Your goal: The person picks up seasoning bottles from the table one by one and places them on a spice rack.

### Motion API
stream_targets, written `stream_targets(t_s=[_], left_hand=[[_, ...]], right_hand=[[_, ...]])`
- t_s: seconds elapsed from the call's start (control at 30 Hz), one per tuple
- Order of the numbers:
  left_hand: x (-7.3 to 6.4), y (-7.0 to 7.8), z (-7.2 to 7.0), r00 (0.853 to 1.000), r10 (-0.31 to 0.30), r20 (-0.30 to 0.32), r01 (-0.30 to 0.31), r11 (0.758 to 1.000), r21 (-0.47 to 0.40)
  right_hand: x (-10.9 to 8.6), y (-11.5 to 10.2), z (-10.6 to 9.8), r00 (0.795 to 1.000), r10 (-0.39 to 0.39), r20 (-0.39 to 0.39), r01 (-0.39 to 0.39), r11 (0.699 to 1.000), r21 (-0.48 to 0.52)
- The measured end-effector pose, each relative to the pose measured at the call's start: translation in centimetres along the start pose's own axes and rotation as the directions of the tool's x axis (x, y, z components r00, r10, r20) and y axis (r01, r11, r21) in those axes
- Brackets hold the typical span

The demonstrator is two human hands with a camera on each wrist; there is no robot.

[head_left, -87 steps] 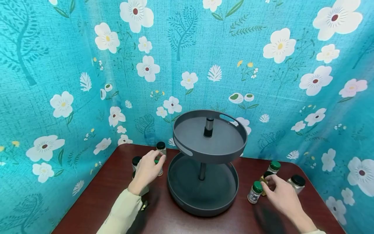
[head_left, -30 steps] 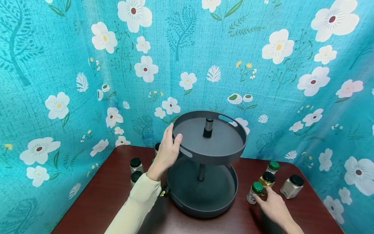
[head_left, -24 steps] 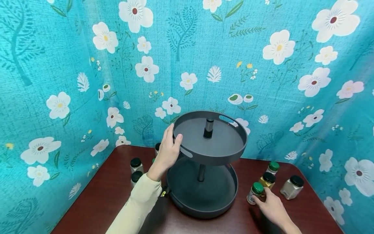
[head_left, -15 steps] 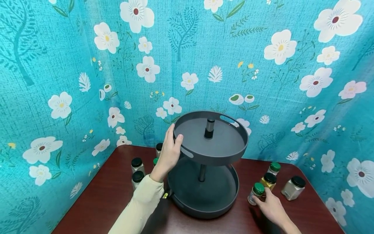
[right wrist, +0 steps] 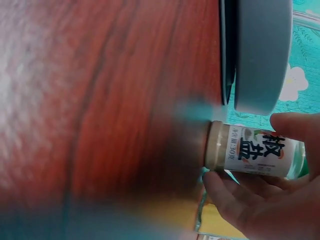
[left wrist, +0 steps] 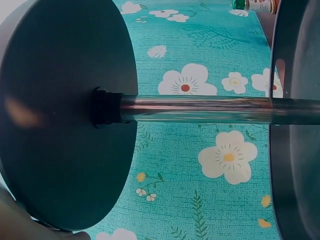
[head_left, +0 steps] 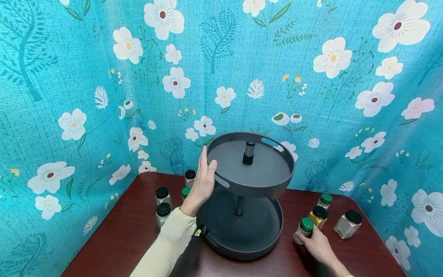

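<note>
A two-tier dark grey round rack (head_left: 238,252) stands mid-table. My left hand (head_left: 202,182) lies against the left rim of its upper tray (head_left: 264,169), fingers straight up along the outer wall and thumb at the rim. In the left wrist view, a blurred part of that hand (left wrist: 30,222) shows by the tray's edge. My right hand (head_left: 317,244) holds a small green-capped spice bottle (head_left: 301,234) between thumb and fingers. The right wrist view shows its white label with Chinese print; the bottle (right wrist: 257,150) is upright at table level, its base at the wood or nearly so.
Near my right hand stand a yellow jar with black lid (head_left: 317,218), another green-capped bottle (head_left: 325,200) and a pale black-lidded jar (head_left: 347,226). Left of the rack are several more jars (head_left: 162,215), partly behind my left arm. Flowered blue cloth (head_left: 221,57) walls the table.
My left hand has gone from over the left jars to the upper tray's rim. My right hand has moved left and down onto the green-capped bottle and now grips it.
</note>
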State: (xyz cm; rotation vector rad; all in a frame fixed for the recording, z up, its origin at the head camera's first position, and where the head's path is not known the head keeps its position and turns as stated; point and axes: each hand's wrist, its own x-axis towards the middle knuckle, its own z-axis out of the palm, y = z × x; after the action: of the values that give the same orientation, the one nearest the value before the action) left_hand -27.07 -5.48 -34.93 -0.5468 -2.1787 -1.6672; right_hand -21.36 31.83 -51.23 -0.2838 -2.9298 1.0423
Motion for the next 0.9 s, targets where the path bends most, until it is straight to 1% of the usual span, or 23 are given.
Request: stream_targets(t_s=[0.1,0.33,0.43,0.57,0.7,0.9], left_hand=[[-0.06,-0.06,0.03,1.0,-0.008,0.007,0.008,1.0,0.005],[0.08,-0.14,-0.07,1.0,-0.012,0.016,0.011,1.0,0.015],[0.1,-0.19,-0.07,1.0,-0.022,0.02,0.022,1.0,0.018],[0.1,-0.22,-0.08,1.0,-0.022,0.022,0.022,1.0,0.007],[0.1,-0.23,-0.13,1.0,-0.009,0.023,0.009,1.0,-0.007],[0.06,-0.08,-0.2,0.999,-0.02,0.029,0.02,1.0,-0.005]], right_hand=[[0.05,0.23,0.22,1.0,0.001,-0.007,-0.001,1.0,-0.003],[0.25,0.72,0.34,0.999,-0.027,-0.028,0.026,0.999,-0.027],[0.24,0.79,0.34,0.999,-0.033,-0.031,0.032,0.999,-0.03],[0.27,0.75,0.32,0.999,-0.038,-0.034,0.037,0.999,-0.024],[0.21,0.71,0.21,0.999,-0.033,-0.037,0.032,0.999,-0.027],[0.12,0.53,-0.2,0.999,-0.023,-0.038,0.022,1.0,-0.015]])
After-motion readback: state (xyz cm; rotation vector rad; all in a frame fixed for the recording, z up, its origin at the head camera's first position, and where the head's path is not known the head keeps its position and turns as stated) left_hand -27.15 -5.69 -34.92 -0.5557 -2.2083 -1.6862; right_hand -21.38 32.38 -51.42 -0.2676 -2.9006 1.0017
